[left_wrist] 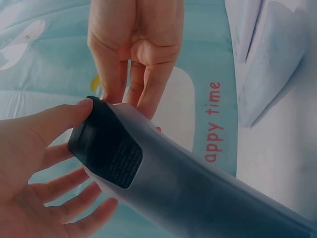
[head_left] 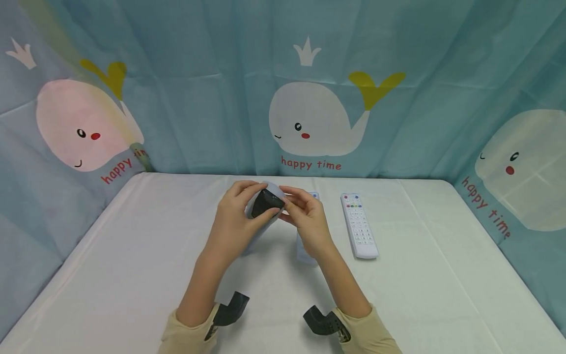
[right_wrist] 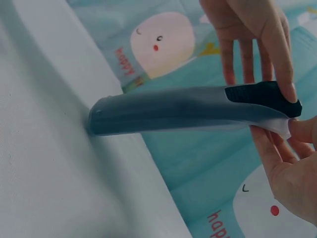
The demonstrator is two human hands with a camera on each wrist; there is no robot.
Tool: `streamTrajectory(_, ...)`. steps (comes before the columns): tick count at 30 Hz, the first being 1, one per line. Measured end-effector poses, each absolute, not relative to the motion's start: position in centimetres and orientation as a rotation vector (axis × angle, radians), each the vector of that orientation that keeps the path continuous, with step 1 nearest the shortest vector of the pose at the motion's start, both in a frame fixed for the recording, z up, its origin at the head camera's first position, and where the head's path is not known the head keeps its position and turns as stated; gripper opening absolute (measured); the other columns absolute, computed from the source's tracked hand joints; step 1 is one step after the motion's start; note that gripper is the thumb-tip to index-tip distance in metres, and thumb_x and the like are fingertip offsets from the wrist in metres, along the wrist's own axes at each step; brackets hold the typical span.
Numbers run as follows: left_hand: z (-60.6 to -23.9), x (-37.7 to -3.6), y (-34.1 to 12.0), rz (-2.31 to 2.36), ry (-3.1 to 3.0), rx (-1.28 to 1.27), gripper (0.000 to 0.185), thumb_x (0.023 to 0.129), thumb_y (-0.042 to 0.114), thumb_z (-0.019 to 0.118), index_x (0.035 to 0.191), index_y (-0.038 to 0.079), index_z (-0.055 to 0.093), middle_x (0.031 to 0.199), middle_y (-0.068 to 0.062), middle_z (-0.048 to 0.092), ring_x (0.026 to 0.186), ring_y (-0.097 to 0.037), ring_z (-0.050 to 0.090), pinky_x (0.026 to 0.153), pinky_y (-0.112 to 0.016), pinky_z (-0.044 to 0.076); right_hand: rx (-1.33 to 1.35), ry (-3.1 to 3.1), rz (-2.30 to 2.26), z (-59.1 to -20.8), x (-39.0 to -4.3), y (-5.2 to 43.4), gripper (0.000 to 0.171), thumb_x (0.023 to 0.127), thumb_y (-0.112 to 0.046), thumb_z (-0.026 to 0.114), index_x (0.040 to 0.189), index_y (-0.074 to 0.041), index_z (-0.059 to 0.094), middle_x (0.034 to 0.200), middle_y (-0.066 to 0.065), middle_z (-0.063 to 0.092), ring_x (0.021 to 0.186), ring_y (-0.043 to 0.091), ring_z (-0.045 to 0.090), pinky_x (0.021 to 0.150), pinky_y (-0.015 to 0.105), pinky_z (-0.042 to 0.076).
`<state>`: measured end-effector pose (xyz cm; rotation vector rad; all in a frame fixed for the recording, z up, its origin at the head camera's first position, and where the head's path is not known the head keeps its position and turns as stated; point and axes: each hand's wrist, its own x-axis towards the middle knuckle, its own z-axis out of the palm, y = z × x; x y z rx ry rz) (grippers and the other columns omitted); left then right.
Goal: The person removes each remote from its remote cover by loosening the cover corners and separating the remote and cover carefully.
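Note:
A grey remote (head_left: 253, 236) with a black top end (head_left: 267, 201) stands tilted, its lower end on the white table (head_left: 132, 255). My left hand (head_left: 258, 204) grips the top, thumb across the black part. My right hand (head_left: 287, 199) pinches the top edge from the right. In the left wrist view the black end (left_wrist: 106, 148) shows a printed label; my left hand's thumb (left_wrist: 59, 119) lies on it and the right hand's fingers (left_wrist: 148, 84) touch its tip. The right wrist view shows the remote (right_wrist: 173, 111) side-on, with its far end on the table.
A white remote (head_left: 359, 225) with coloured buttons lies to the right of my hands. Another pale remote (head_left: 306, 254) lies partly hidden under my right forearm. A blue whale-print cloth (head_left: 309, 98) hangs behind and at both sides of the table.

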<state>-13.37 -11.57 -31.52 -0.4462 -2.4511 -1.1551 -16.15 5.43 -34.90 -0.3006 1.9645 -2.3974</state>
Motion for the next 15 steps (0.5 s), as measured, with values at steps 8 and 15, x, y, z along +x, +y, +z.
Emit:
streamTrajectory(8,-31.81,-13.47,-11.39,-1.105,-2.453,-0.402,0.06,0.083,0.014,0.092,0.136,0.0,0.068,0.13,-0.02,0.058,0.12,-0.036,0.06,0.098,-0.052,0.054,-0.322,1.967,-2.394,-35.08,-16.14,5.19,0.034,0.107,0.003,0.053,0.141,0.004,0.059,0.119,0.02,0.07,0.102,0.012,0.072,0.093,0.036,0.062)
streamTrajectory(15,-31.95,-13.55,-11.26,-1.008,-2.46,-0.38,0.062,0.08,0.015,0.095,0.134,-0.001,0.069,0.124,-0.022,0.057,0.114,-0.039,0.058,0.094,-0.053,0.055,-0.339,1.986,-2.377,-35.16,-16.07,4.93,0.034,0.106,0.003,0.056,0.141,0.002,0.058,0.117,0.02,0.072,0.1,0.014,0.072,0.094,0.041,0.062)
